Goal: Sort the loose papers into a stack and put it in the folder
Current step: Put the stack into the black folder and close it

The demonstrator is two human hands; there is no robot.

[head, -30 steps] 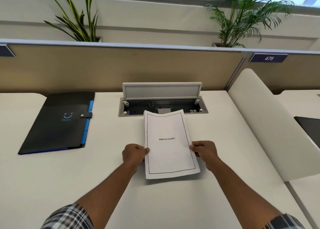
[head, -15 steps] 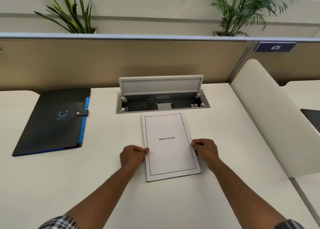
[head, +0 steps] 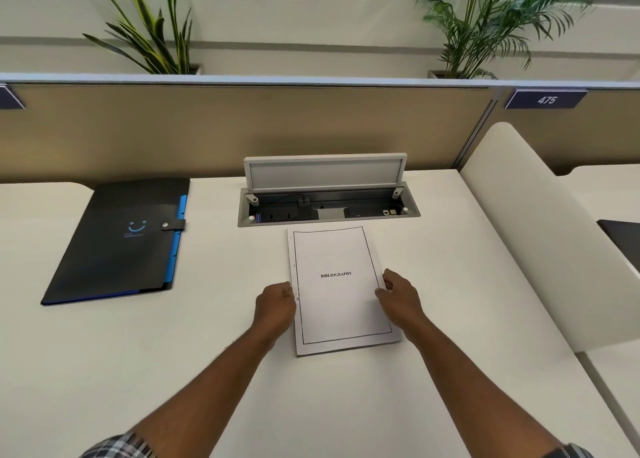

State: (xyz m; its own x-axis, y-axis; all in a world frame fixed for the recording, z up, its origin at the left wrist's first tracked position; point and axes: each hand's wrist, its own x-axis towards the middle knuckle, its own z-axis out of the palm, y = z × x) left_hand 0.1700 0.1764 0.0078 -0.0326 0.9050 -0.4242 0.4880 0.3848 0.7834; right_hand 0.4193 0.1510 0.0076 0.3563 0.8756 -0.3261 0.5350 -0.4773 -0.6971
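Head camera view, looking down at a white desk worktop backed by a tan partition panel.

A stack of white paper sheets lies flat near the middle of the worktop, closer to its back edge than its front. The top sheet has a thin black border and the printed word "BIBLIOGRAPHY". The stack's far edge sits just in front of a grey recessed cable box with its lid raised, set into the worktop at the back.

The left hand has curled fingers that pinch the stack's left edge. The right hand likewise has curled fingers that hold the stack's right edge. Both forearms reach in from the worktop's front edge; a plaid sleeve shows at the lower left.

A black flat folder with a blue spine, a snap strap and a small blue smile mark lies closed toward the back left of the worktop, well apart from the papers.

Behind the partition stand two green leafy potted plants. A dark blue plate reading "475" hangs on the partition at the right. A white curved divider rises along the worktop's right edge.
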